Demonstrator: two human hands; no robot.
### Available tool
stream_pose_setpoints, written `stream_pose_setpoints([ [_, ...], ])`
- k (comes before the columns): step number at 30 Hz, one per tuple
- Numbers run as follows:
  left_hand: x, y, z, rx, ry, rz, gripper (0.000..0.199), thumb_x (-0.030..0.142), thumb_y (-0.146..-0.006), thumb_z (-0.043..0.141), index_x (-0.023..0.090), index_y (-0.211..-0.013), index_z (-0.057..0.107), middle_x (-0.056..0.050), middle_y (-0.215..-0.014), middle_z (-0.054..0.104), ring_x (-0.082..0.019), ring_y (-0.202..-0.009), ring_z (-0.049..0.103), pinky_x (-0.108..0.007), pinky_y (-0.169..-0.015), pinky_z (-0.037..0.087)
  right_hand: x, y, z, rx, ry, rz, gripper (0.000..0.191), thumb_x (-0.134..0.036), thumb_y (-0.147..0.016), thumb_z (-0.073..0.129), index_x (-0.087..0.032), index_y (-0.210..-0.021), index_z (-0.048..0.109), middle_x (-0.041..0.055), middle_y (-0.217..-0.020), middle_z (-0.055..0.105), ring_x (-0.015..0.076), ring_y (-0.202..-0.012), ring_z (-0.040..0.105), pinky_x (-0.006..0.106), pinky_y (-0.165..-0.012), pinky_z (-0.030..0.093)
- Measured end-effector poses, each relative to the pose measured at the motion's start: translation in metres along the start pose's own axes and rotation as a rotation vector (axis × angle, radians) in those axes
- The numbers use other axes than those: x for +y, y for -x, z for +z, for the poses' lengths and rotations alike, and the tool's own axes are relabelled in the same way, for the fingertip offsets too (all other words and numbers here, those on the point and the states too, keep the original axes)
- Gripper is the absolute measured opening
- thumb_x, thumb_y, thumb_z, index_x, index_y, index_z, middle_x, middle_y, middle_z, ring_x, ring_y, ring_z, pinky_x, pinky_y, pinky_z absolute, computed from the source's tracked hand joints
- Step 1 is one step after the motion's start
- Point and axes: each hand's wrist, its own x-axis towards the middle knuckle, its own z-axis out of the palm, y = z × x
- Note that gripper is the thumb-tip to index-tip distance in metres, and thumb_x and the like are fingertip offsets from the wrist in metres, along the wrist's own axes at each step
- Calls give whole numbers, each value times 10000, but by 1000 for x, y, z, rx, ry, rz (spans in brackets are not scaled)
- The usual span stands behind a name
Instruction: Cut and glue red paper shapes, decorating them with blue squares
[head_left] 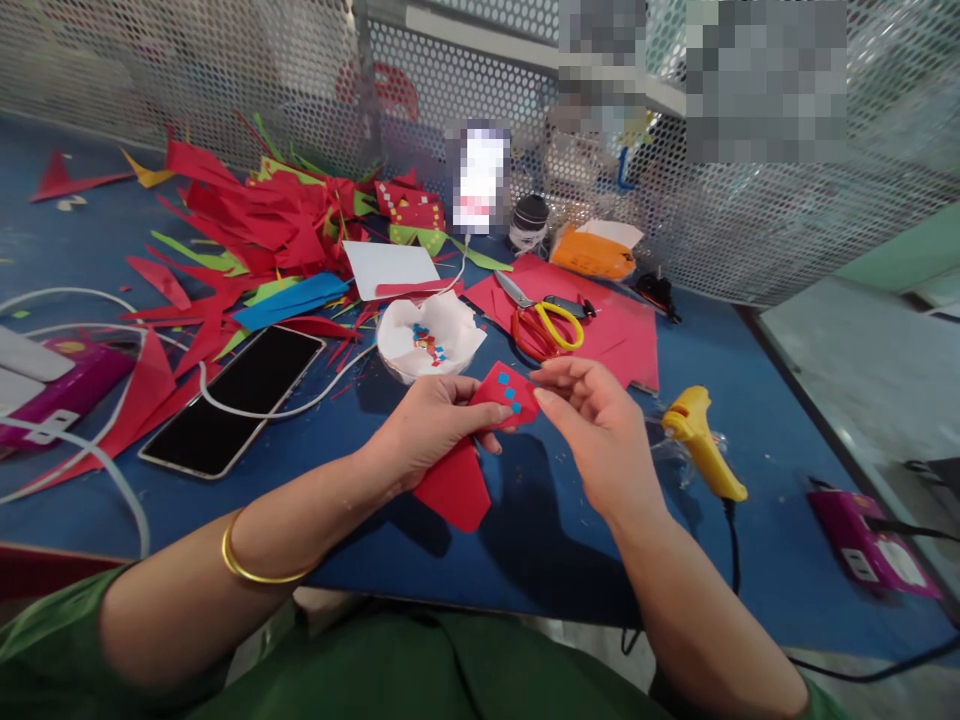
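Observation:
My left hand (pixel 442 420) is closed around a folded red paper piece (pixel 491 392), its thumb lying across the front. Three small blue squares sit in a slanting row on that piece, and its lower part hangs below my palm. At the right edge of the paper, my right hand (pixel 592 420) pinches with thumb and forefinger; whether a tiny bit is also between the fingertips is hidden. Just beyond my left hand stands a white paper-lined bowl (pixel 397 340) with small blue and red bits (pixel 427 345) in it.
Scissors (pixel 551 325) lie on red sheets (pixel 622 350). A yellow glue gun (pixel 705 440) and purple power strip (pixel 870 540) are at the right. At the left are a dark phone (pixel 240 400), white cable (pixel 247 412) and red scraps (pixel 262 220). Perforated metal panels (pixel 450 80) stand behind.

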Motion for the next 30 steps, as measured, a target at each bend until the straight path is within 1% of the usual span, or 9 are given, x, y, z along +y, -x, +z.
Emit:
stream_pose_setpoints([
  [1,0,0,0,2,0,3,105,229,-743,740,132,-742,699,-31,-695,726,-68,-474,583,-161,-422,382,1,-1,0,4,-67,42,257,-272,-779,689,-238,-1021,610,31,-951,708,189,-917,663,363,-827,524],
  [3,0,0,1,8,10,0,98,219,-742,740,131,-744,697,-30,-701,728,-68,-480,586,-162,-432,395,2,-3,0,-32,-144,129,314,-297,-748,712,-237,-1037,605,19,-900,717,186,-872,678,355,-792,535],
  [5,1,1,1,14,20,-9,89,208,-745,735,131,-750,690,-32,-712,732,-70,-482,589,-167,-444,414,2,-3,0,-85,-164,210,339,-311,-721,731,-225,-1028,615,2,-823,711,176,-782,676,344,-737,536],
  [7,1,1,2,17,15,-11,78,200,-753,726,134,-759,685,-35,-725,738,-71,-483,595,-168,-448,423,2,-2,2,-109,-160,248,355,-304,-696,744,-211,-1018,625,-6,-786,698,168,-733,662,332,-695,526],
  [12,-1,1,1,7,-5,32,56,186,-775,710,137,-758,688,-21,-693,727,-63,-481,601,-154,-458,424,1,1,6,-116,-147,231,307,-263,-691,723,-204,-981,638,13,-829,711,166,-744,653,320,-683,516],
  [15,-1,1,1,-2,-12,39,57,178,-779,703,132,-749,686,-17,-687,720,-62,-479,604,-151,-451,421,2,1,7,-116,-158,235,286,-245,-692,715,-203,-967,650,10,-820,716,160,-725,649,317,-680,515],
  [20,3,2,2,-3,3,-17,80,218,-798,691,140,-787,675,-22,-731,728,-79,-479,613,-164,-418,419,3,-2,4,-107,-214,251,274,-238,-665,743,-199,-928,676,8,-803,721,158,-735,645,323,-712,515],
  [23,5,3,3,30,1,-42,106,244,-826,666,149,-779,657,-11,-688,716,-85,-456,604,-171,-409,421,3,-3,3,-94,-230,269,278,-238,-658,753,-203,-924,682,2,-799,722,155,-740,643,321,-726,512],
  [30,5,3,2,48,-25,28,176,268,-825,679,137,-712,644,0,-633,695,-75,-452,600,-151,-416,404,0,-3,2,-129,-268,291,267,-269,-675,751,-196,-923,685,10,-841,726,161,-769,646,318,-743,497],
])
